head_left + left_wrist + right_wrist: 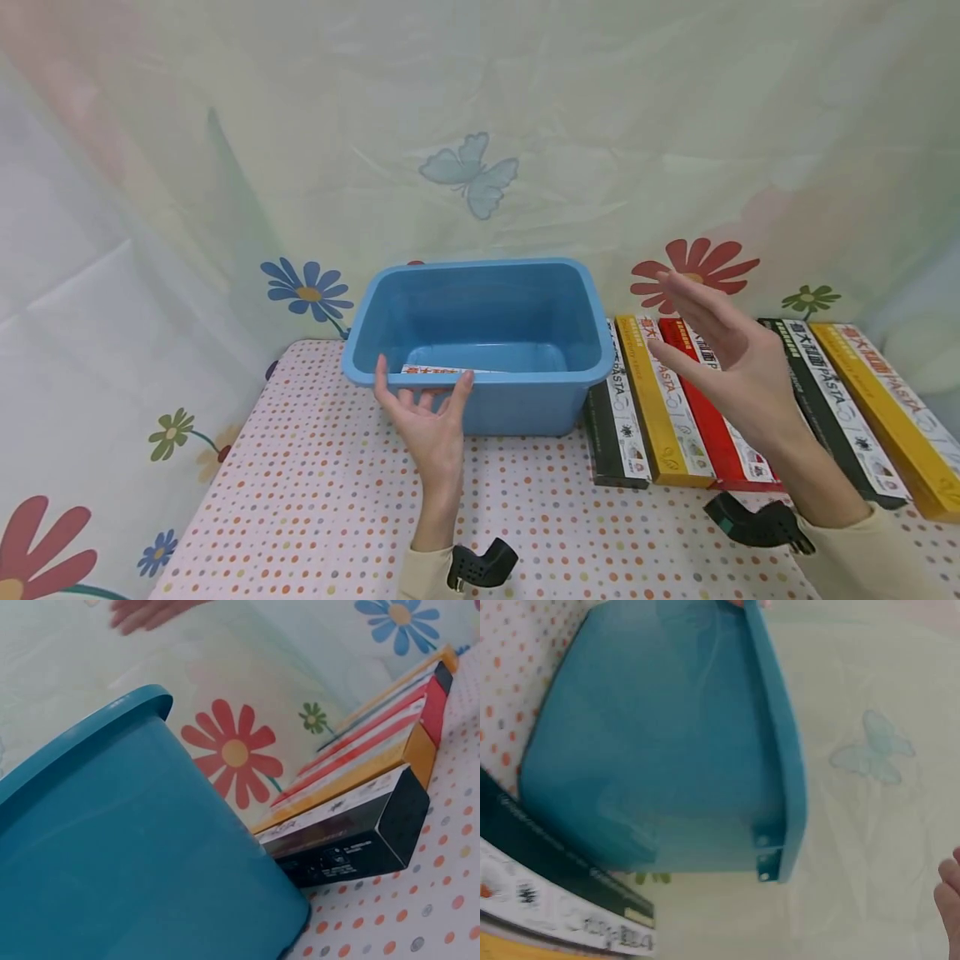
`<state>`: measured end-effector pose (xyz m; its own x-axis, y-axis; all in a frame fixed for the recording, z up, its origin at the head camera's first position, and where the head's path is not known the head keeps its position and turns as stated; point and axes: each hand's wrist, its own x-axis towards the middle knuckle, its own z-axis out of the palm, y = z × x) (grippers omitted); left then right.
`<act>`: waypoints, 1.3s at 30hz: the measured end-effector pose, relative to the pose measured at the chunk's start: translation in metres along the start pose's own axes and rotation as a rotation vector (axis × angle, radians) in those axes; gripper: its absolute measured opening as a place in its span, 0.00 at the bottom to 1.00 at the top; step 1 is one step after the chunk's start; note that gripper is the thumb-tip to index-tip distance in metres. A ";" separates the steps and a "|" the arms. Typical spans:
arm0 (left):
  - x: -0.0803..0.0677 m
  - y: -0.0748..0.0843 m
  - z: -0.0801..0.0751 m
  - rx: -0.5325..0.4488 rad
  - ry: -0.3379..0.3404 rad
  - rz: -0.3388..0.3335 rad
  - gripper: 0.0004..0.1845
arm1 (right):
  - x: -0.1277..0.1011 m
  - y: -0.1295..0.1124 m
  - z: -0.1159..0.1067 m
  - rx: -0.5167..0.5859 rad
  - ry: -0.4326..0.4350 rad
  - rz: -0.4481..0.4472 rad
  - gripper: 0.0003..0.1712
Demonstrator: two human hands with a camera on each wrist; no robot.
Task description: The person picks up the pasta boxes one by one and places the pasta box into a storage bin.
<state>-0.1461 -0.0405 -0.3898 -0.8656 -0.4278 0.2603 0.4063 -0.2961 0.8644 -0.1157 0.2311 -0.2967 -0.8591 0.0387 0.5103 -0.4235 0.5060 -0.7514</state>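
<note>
A blue plastic bin (480, 333) stands on the dotted tablecloth, with one pasta box (442, 369) lying flat inside against its near wall. My left hand (423, 408) is open with the fingers straight up, its tips at the bin's near rim. My right hand (712, 342) hovers open, holding nothing, above a row of long pasta boxes to the right of the bin: black (615, 417), yellow (660, 408), red (712, 417). The left wrist view shows the bin's outer wall (135, 847) and the ends of the boxes (352, 840). The right wrist view shows the bin (667, 750) from its side.
Two more boxes, black (832, 408) and yellow (892, 408), lie further right. A flowered curtain (480, 125) hangs close behind the bin and along the left. The dotted table (315, 500) runs from the bin toward me.
</note>
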 end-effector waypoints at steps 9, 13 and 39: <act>-0.001 0.001 0.000 0.025 -0.001 0.008 0.57 | -0.046 0.037 0.020 -0.023 0.042 0.154 0.43; -0.001 0.000 0.001 0.013 -0.010 0.008 0.57 | -0.063 0.056 0.036 -0.039 -0.045 0.257 0.45; 0.001 0.001 0.001 0.001 0.005 0.016 0.56 | -0.097 0.081 0.095 -0.213 -0.188 0.652 0.61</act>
<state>-0.1467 -0.0409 -0.3881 -0.8575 -0.4365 0.2722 0.4199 -0.2883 0.8606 -0.0937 0.1866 -0.4462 -0.9616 0.2511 -0.1111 0.2428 0.5884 -0.7713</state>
